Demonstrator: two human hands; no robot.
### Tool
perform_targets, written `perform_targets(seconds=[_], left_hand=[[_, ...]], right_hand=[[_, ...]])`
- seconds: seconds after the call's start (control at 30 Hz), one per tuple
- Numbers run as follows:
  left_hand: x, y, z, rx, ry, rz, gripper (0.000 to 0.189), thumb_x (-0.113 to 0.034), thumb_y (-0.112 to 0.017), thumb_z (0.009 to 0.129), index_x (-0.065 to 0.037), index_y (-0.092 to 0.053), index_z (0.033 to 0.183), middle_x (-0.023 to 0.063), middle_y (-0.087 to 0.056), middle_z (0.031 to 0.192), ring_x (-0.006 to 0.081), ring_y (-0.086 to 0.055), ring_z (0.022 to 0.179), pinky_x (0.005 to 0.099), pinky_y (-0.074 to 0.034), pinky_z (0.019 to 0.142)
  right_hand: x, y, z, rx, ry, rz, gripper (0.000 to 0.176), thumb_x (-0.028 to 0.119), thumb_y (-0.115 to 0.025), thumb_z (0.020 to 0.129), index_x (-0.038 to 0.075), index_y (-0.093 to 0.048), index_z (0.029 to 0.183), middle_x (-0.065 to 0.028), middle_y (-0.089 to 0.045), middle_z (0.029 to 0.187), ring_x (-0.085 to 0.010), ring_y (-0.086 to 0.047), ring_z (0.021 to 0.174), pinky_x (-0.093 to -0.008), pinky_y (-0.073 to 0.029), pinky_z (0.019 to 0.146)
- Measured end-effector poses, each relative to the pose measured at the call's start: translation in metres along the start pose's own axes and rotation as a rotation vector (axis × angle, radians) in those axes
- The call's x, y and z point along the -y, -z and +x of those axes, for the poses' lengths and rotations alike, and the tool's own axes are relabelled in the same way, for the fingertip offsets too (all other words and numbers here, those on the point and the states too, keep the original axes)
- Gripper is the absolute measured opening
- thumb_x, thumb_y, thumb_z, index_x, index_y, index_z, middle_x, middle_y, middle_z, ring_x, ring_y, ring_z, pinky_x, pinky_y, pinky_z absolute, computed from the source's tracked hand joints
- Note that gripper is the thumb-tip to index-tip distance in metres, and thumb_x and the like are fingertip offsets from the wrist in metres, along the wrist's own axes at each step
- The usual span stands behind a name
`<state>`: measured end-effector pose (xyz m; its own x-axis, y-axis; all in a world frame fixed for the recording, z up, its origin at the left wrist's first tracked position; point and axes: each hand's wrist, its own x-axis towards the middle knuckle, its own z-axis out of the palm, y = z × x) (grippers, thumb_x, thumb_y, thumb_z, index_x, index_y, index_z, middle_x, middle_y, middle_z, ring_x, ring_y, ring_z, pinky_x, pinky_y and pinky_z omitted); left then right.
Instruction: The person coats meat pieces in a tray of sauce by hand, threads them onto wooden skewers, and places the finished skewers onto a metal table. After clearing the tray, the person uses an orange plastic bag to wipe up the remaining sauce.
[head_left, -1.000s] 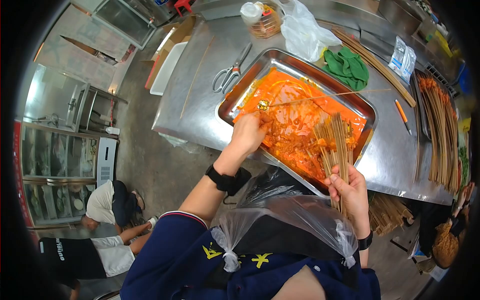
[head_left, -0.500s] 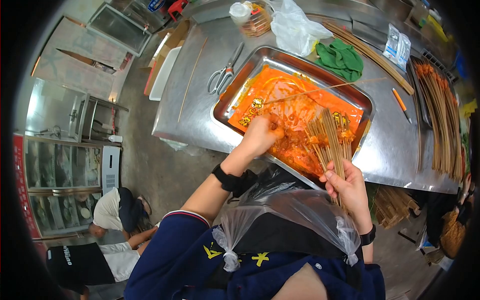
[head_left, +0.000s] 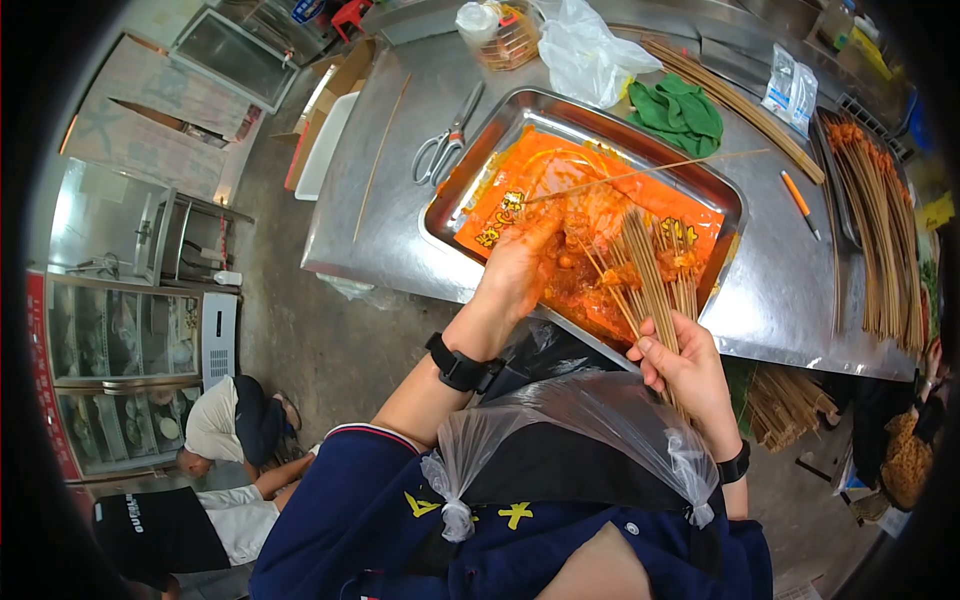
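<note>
My left hand (head_left: 517, 262) reaches over the near left side of a steel tray (head_left: 735, 190). Its sauce-coated fingers look stretched out against the red-sauced meat pieces (head_left: 575, 268); the tips are partly lost in the sauce. With my right hand (head_left: 688, 362) I grip a bundle of bamboo skewers (head_left: 652, 285) by the lower ends. Their upper ends rest over the tray, some with sauced meat on them. Beneath the meat lies an orange printed plastic sheet (head_left: 480, 225). One long skewer (head_left: 690, 162) lies slanting across the tray.
Scissors (head_left: 440, 150), a green cloth (head_left: 678, 117), a white plastic bag (head_left: 592, 60) and an orange pen (head_left: 800, 205) surround the tray on the steel table (head_left: 345, 215). Many loaded skewers (head_left: 880, 240) are at the right. Two people are at lower left.
My left hand's fingers have gone from curled to more stretched out in the meat. The skewer bundle in my right hand has shifted slightly left and tilted.
</note>
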<state>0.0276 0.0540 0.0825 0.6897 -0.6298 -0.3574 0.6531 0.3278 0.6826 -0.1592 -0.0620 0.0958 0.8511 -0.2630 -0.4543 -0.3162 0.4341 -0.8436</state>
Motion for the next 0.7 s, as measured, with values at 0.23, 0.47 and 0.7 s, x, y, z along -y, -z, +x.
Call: perform_targets(seconds=[0.23,0.47,0.7], left_hand=[[-0.0044,0.0070,-0.0027,0.100,-0.055,0.174,0.023,-0.004,-0.052,0.083,0.002,-0.054,0.106,0.0085,-0.060,0.096,0.0168,-0.058,0.086,0.0283,-0.048,0.074],[-0.0050,0.0031,-0.0036,0.108,-0.050,0.175,0.025,0.001,-0.052,0.081,0.004,-0.054,0.106,0.0099,-0.059,0.101,0.0164,-0.057,0.086,0.0265,-0.047,0.073],[0.0019,0.0094,0.0040,0.017,-0.087,0.268,0.017,-0.004,-0.056,0.081,0.003,-0.059,0.096,0.0082,-0.062,0.087,0.0150,-0.060,0.075,0.0253,-0.048,0.065]], right_hand=[[-0.0007,-0.0001,0.0007,0.010,0.005,-0.004,0.010,0.007,-0.051,0.086,0.002,-0.049,0.095,-0.0059,-0.059,0.074,-0.0042,-0.048,0.050,-0.0163,-0.037,0.043],[-0.0012,-0.0004,-0.0007,-0.002,0.018,0.007,0.012,0.007,-0.052,0.085,0.002,-0.050,0.095,-0.0054,-0.060,0.075,-0.0041,-0.049,0.051,-0.0162,-0.038,0.043],[0.0003,-0.0013,-0.0009,0.001,0.018,-0.029,0.013,0.006,-0.053,0.084,0.001,-0.051,0.095,-0.0070,-0.061,0.076,-0.0047,-0.052,0.052,-0.0166,-0.040,0.044]])
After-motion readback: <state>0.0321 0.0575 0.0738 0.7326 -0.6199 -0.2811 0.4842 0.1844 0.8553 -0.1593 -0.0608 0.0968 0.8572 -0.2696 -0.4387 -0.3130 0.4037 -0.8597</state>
